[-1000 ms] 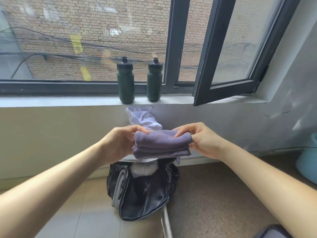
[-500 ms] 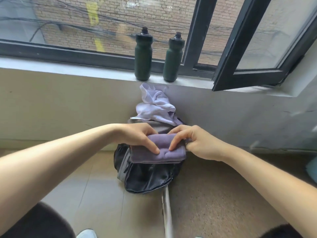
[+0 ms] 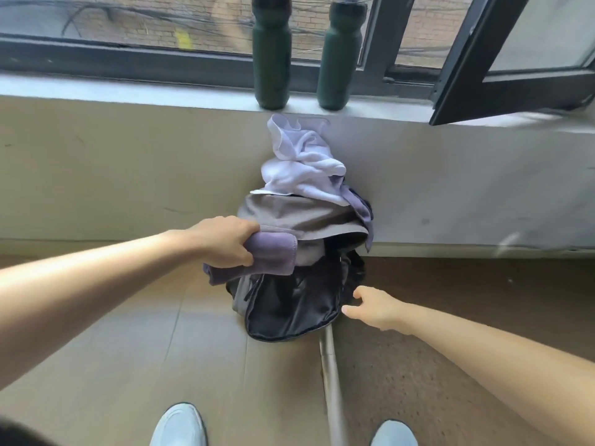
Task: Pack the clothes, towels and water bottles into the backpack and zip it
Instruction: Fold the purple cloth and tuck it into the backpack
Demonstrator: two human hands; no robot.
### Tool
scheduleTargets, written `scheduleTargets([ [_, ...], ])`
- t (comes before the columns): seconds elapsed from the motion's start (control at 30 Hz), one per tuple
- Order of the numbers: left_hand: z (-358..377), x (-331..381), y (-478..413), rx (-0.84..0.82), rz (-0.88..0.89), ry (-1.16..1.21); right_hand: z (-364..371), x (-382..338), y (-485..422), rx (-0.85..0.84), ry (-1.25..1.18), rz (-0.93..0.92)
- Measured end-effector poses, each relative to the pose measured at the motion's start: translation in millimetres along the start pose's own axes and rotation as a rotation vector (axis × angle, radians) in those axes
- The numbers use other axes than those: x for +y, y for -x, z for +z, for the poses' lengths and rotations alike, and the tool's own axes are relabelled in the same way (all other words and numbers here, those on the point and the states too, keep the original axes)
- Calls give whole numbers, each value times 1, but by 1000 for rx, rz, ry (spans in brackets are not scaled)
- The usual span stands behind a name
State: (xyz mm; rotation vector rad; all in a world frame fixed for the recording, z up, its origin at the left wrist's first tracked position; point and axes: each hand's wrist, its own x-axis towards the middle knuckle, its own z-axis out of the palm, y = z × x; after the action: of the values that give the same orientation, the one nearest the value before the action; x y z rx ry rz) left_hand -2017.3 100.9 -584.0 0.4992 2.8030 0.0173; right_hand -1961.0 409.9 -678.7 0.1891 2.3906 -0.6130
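Right hand (image 3: 373, 309) off purple towel (image 3: 273, 255) | clothes pile (image 3: 299, 217) overhangs backpack (image 3: 289, 313) mouth

No writing, brand or number can be read. The left water bottle (image 3: 272, 56) and right water bottle (image 3: 338, 59) look plain, though blur may hide print.

Open window sash (image 3: 515, 94) above sill (image 3: 128, 91); pale shoes (image 3: 178, 426) on floor (image 3: 96, 365)

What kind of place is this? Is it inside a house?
Indoors, probably a room in a home or dorm. Two green bottles stand on a sill under a black-framed window facing a brick wall, and a backpack sits on the floor.
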Motion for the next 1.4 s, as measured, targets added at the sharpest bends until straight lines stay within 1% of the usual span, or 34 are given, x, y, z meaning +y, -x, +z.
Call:
scheduleTargets([
  [0.1,25,17,-11,25,88,-112,28,-4,-25,-40,-507,148],
  [0.17,48,29,-20,84,174,-193,47,-6,-43,4,-736,155],
  [0.23,68,39,-31,148,224,-236,61,-7,-59,110,-802,133],
  [0.3,85,52,-42,212,228,-241,68,-7,-61,160,-837,99],
  [0.4,107,67,-63,278,128,-199,60,-8,-49,126,-958,71],
  [0.47,123,69,-79,319,67,-201,48,-6,-38,165,-1019,62],
  [0.53,138,67,-91,374,62,-223,36,-5,-30,216,-1093,29],
  [0.63,155,72,-107,478,176,-257,21,-8,-20,238,-1123,-30],
  [0.7,161,74,-112,522,270,-286,19,-10,-20,229,-1072,-43],
  [0.77,169,74,-115,536,324,-351,20,-12,-21,218,-1005,-51],
  [0.9,176,71,-126,586,326,-472,27,-14,-22,225,-910,-34],
  [1.0,164,73,-139,621,301,-462,26,-11,-20,247,-878,-22],
  [1.1,166,77,-145,544,263,-401,19,-6,-19,247,-878,-21],
  [1.13,170,80,-144,485,235,-372,17,-5,-19,246,-852,-20],
  [1.2,183,83,-143,285,158,-369,17,-4,-19,233,-797,-22],
  [1.27,186,83,-140,152,121,-390,20,-5,-19,206,-769,-24],
  [1.37,180,81,-129,43,124,-340,25,-5,-21,183,-749,-11],
  [1.4,176,78,-124,32,141,-301,26,-6,-22,187,-744,-6],
])
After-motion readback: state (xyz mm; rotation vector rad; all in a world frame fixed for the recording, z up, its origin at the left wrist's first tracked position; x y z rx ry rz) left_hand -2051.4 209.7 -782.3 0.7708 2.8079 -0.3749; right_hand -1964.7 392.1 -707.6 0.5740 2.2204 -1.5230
